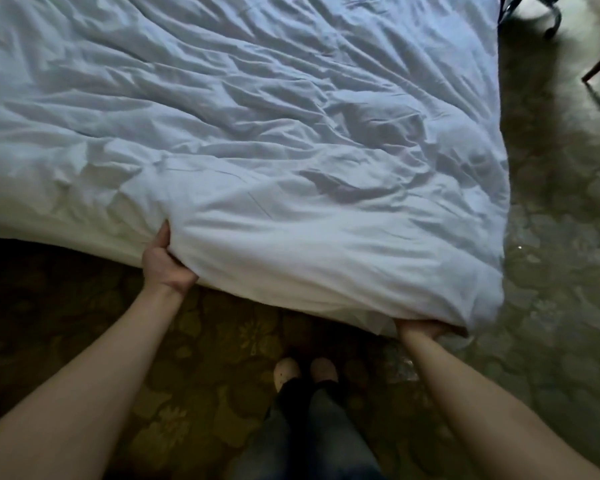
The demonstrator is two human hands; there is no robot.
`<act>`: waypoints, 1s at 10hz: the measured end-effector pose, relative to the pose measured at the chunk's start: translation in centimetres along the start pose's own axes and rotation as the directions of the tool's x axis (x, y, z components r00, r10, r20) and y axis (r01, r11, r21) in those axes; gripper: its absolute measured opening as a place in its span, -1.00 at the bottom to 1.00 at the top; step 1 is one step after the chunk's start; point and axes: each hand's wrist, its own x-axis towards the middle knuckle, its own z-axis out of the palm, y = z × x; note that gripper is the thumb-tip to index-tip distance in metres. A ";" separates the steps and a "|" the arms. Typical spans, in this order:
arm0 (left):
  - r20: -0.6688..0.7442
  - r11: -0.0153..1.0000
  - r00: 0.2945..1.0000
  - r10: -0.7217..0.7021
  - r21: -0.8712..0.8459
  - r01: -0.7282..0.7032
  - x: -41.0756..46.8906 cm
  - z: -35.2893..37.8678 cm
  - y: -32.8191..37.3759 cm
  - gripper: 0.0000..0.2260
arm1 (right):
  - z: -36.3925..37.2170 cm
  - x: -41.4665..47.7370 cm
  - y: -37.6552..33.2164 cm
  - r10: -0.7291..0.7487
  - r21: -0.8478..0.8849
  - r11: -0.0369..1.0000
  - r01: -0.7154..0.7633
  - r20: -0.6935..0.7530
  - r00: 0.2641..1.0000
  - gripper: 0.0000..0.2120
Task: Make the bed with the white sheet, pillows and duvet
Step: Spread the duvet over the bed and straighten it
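We stand at bed edge, duvet (257,133) spread wrinkled across bed, near corner hanging over carpet (187,341). Left hand (165,261) at 9 o'clock pinches duvet edge; right hand (421,329) at 5 o'clock clamps corner from below. We judge: pull both evenly, keep tension, smooth wrinkles toward 12.

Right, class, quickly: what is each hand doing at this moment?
Left hand: closed on the near edge of the thick, wrinkled white duvet.
Right hand: gripping under the duvet's corner.
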 end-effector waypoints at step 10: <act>-0.284 0.942 0.930 -0.232 0.172 0.287 5.1 0.9 -16.3 -0.60 | -13.9 4.5 -1.5 0.077 0.592 0.805 -0.047 -0.025 0.997 -0.55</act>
